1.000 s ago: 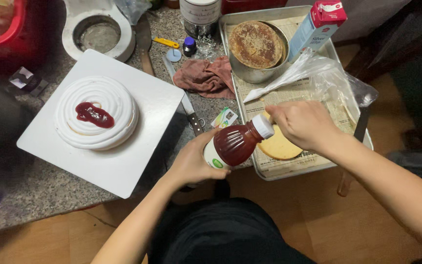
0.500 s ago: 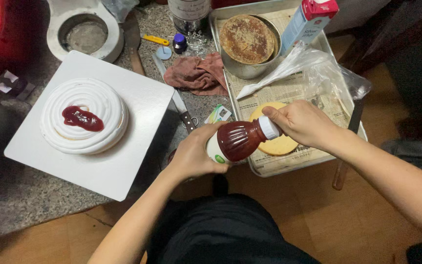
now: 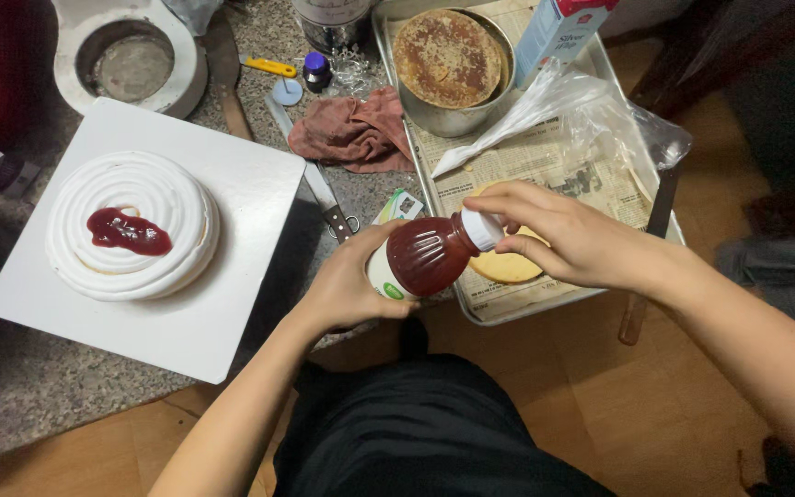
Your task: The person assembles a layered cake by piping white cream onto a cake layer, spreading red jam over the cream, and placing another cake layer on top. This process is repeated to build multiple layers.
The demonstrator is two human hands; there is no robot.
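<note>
My left hand grips the base of a small bottle of dark red sauce, held tilted over the counter edge. My right hand pinches the bottle's white cap between thumb and fingers. To the left, a round cake covered in white cream rings sits on a square white board, with a blob of the red sauce on top.
A metal tray lined with newspaper holds a round tin with a browned cake layer, a clear piping bag, a carton and a pale cake slice. A reddish cloth and a knife lie beside it.
The view has shifted slightly; the bottle stays in both hands, and my right hand's fingers have turned on the cap. The cake and board have not moved.
</note>
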